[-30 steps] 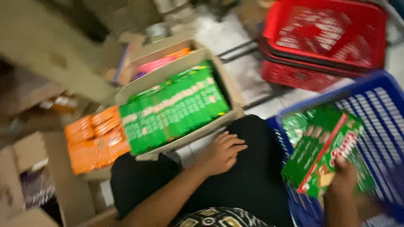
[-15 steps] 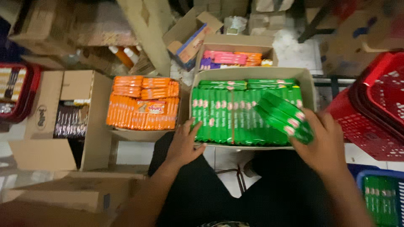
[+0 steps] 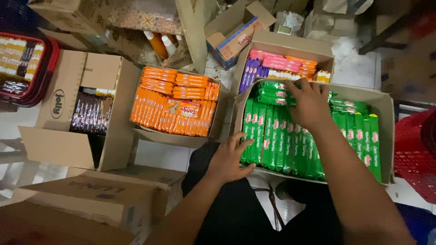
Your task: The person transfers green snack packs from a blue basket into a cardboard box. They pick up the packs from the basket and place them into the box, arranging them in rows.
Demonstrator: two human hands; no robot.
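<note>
**A:** What do I have in front of me?

**B:** I look down on an open cardboard box on the floor, packed with slim green wafer packets standing in tight rows, more laid flat on top at the far end. My right hand lies palm-down on those packets, fingers spread wide, gripping nothing I can see. My left hand rests on the near rim, fingers open, touching the nearest packets.

**A:** How should I handle them?

**B:** I judge the wrappers glossy and slippery, and the wafers brittle. Pinch a few by their long edges, lift straight, and steady the box. Just left sits a box of orange packets; behind, pink and purple ones.
</note>
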